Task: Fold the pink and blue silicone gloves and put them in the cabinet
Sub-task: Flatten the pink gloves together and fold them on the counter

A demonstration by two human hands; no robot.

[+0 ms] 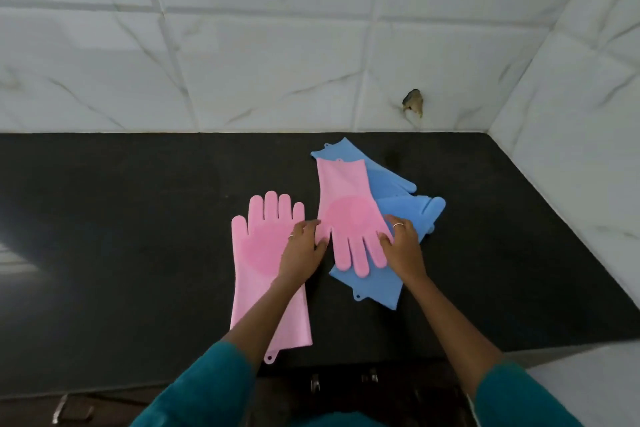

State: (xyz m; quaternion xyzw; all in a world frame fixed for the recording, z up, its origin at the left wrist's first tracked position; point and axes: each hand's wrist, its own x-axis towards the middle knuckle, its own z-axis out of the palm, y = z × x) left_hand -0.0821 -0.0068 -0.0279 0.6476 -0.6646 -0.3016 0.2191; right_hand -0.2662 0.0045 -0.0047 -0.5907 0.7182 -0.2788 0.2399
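One pink silicone glove lies flat on the black counter, fingers pointing to the wall. A second pink glove lies to its right, fingers pointing toward me, on top of two blue gloves. My left hand pinches the thumb edge of the second pink glove. On that glove's little-finger edge, my right hand grips it. The blue gloves are partly hidden under the pink one; one blue cuff sticks out near me.
White marble-look tiled walls stand behind and to the right of the counter, forming a corner. A chipped hole marks the back wall. Below the counter's front edge, cabinet fronts with metal handles show.
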